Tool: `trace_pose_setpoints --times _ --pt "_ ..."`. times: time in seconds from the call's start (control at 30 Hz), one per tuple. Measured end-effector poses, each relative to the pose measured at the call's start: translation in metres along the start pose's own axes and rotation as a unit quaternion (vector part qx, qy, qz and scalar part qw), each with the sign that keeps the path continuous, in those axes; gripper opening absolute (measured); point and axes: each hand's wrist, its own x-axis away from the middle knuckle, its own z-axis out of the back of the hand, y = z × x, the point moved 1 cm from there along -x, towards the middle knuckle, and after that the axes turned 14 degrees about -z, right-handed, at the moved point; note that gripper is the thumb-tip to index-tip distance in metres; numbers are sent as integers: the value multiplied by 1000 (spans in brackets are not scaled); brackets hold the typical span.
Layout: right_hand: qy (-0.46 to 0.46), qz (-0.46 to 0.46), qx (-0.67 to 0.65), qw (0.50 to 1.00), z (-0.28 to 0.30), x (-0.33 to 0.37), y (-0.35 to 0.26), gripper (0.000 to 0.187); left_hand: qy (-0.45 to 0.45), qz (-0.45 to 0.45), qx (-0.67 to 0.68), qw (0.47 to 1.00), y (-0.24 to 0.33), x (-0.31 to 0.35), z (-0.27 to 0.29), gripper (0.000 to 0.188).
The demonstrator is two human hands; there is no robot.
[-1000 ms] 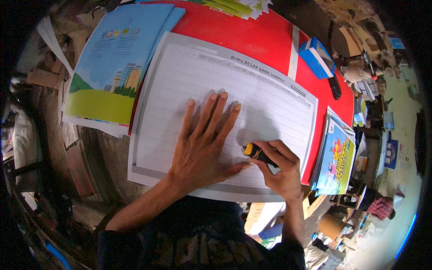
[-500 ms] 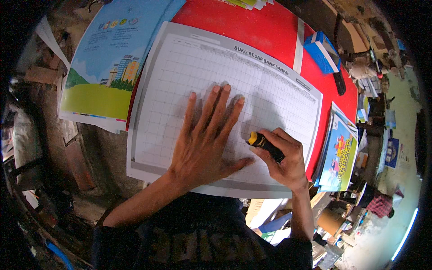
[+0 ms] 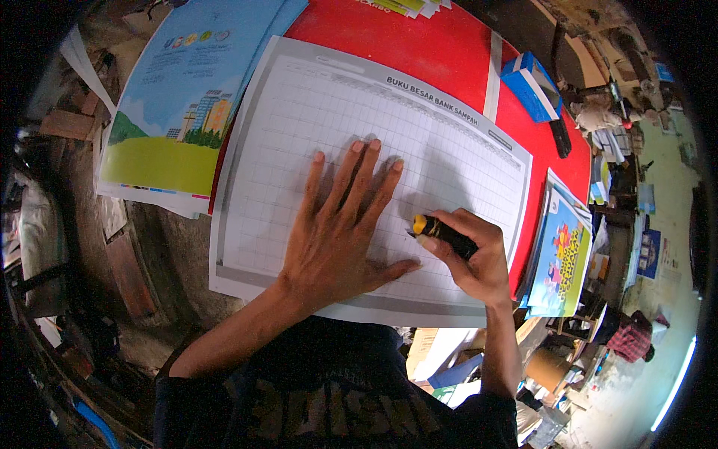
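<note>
A large white sheet (image 3: 258, 224) printed with a table grid and a grey border lies in front of me. My left hand (image 3: 329, 236) rests flat on it, fingers spread and thumb pointing right. To its right, my right hand (image 3: 475, 251) is wrapped round a short, thick black tool with a yellow end (image 3: 421, 224). That yellow end points left and down, close to the middle of the sheet. A small dark tip shows below it; whether it touches the paper I cannot tell. My palm and fingers hide the rest of the tool.
Under the sheet is a red tabletop (image 3: 419, 37). Printed blue-green covers (image 3: 164, 127) lie left, and a stack of colourful booklets (image 3: 561, 254) lies right. At the far right are a blue-and-white box (image 3: 531, 86) and a black object (image 3: 561, 138). Someone in a checked shirt (image 3: 630, 337) is beyond.
The tool in my right hand has turned and shifted slightly, showing the dark tip below its yellow end more clearly. My left hand stays flat in place on the sheet.
</note>
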Motion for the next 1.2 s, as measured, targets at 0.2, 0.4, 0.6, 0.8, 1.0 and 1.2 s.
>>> trace_pose_setpoints --times 0.2,0.4,0.6,0.8,1.0,1.2 --pt "78 -216 -103 968 -3 6 -15 25 -2 -5 -12 1000 1 -1 -2 123" --pt "115 29 55 991 9 17 -2 41 15 -7 -23 1000 1 0 -5 120" --pt "52 75 108 990 -2 20 0 49 26 -8 -16 1000 -1 3 -2 122" --pt "29 85 128 988 3 15 -2 48 19 -2 12 1000 -2 2 -5 124" --pt "21 111 119 986 0 10 2 49 27 -6 15 1000 -2 2 -7 125" --pt "37 65 96 993 -6 14 2 49 10 -4 -19 1000 1 0 -5 126"
